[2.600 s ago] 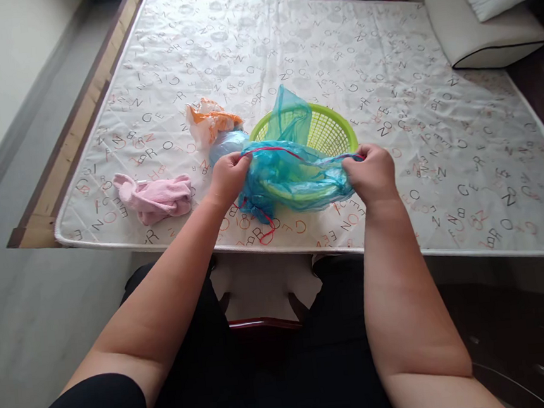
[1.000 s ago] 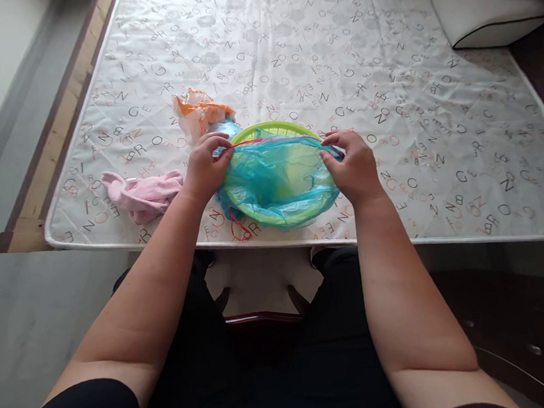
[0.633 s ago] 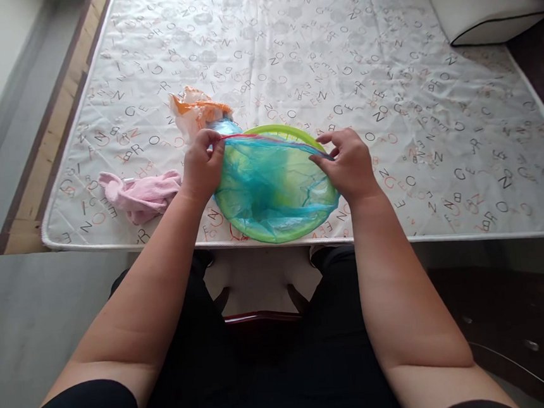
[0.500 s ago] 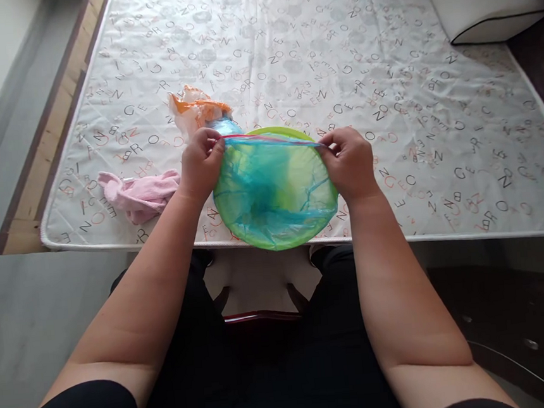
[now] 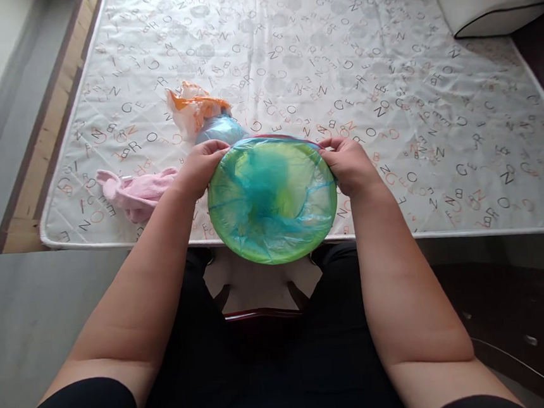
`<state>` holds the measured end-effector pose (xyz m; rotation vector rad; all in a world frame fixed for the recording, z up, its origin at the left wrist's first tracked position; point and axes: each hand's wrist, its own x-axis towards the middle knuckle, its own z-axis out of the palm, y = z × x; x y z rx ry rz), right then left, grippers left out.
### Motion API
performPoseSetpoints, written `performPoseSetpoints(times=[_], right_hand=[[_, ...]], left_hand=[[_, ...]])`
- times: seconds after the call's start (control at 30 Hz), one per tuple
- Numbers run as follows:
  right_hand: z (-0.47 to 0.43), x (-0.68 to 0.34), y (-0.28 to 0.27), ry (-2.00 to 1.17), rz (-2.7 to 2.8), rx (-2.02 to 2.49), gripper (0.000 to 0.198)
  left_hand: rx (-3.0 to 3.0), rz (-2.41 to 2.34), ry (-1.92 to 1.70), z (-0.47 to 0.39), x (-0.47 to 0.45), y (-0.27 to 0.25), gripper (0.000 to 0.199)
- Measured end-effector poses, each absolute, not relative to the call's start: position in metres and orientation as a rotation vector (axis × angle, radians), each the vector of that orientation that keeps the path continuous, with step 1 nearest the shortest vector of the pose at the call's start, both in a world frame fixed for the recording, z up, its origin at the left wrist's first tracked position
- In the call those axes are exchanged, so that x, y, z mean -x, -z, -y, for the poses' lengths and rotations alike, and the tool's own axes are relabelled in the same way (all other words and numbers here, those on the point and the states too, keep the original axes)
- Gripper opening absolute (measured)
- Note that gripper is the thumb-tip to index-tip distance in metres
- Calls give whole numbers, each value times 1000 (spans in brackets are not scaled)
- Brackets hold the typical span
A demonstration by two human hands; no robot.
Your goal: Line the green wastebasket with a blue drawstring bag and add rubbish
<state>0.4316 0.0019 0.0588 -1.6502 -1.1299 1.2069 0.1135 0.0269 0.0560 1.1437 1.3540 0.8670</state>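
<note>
A thin blue plastic bag (image 5: 266, 198) is stretched across the round mouth of a green bin or basin (image 5: 277, 258); its depth is hard to make out. My left hand (image 5: 202, 165) pinches the bag's edge at the far left of the rim. On the far right, my right hand (image 5: 349, 162) grips the same edge between thumb and fingers. A red strip (image 5: 289, 137) along the bag's edge runs between both hands. Just behind my left hand lies a bundle of light-blue plastic (image 5: 220, 129), touching a crumpled orange-and-clear plastic wrapper (image 5: 197, 106).
Everything rests on or over a white mattress (image 5: 439, 151) printed with letters. A folded pink cloth (image 5: 138, 193) lies left of my left forearm. At the back right sits a white cushioned block (image 5: 493, 7). The mattress's front edge runs before my legs.
The bag's edge has gone from in front of the bin's far rim to over it. The bin has tilted or shifted slightly toward me, and more of the light-blue bundle shows.
</note>
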Motion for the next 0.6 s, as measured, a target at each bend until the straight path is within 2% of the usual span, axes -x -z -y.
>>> performPoseSetpoints(times=[0.27,0.6], right_hand=[[-1,-432,-56,-1232,1163,1788,42],[-4,-415,-52,-1495,954,1540,10]], left_hand=[[-1029,-1380,-643,-26,-109,-42,26],[-921,-1383,-594,-29,-109,-30,18]])
